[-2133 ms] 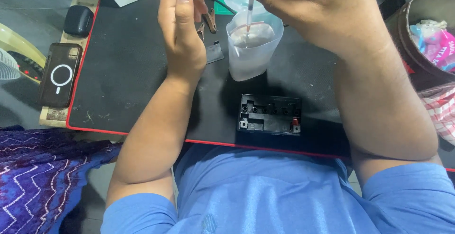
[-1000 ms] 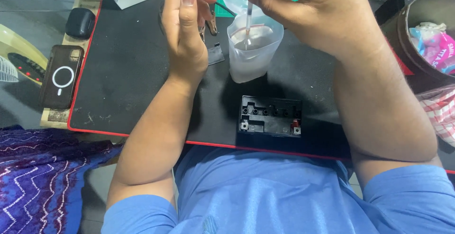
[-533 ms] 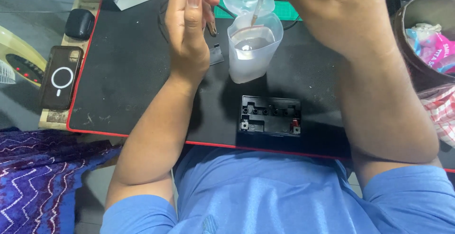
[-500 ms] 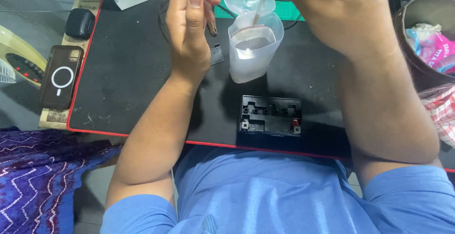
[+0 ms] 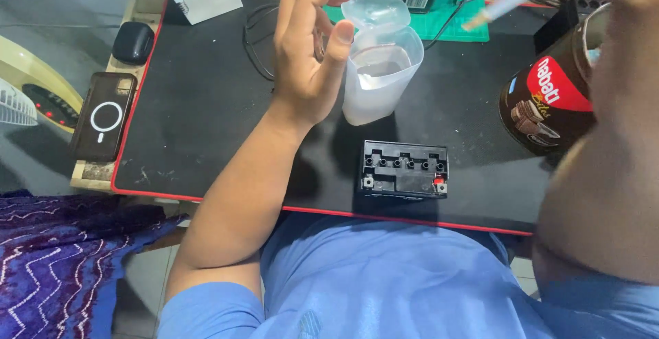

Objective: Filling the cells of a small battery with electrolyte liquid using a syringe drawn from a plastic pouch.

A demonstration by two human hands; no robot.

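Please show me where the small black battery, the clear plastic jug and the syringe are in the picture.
small black battery (image 5: pixel 404 168), head view, on its top face.
clear plastic jug (image 5: pixel 379 78), head view, on its front wall.
syringe (image 5: pixel 511 6), head view, on its barrel.

head view | looks steeply down | close over black mat (image 5: pixel 206 126)
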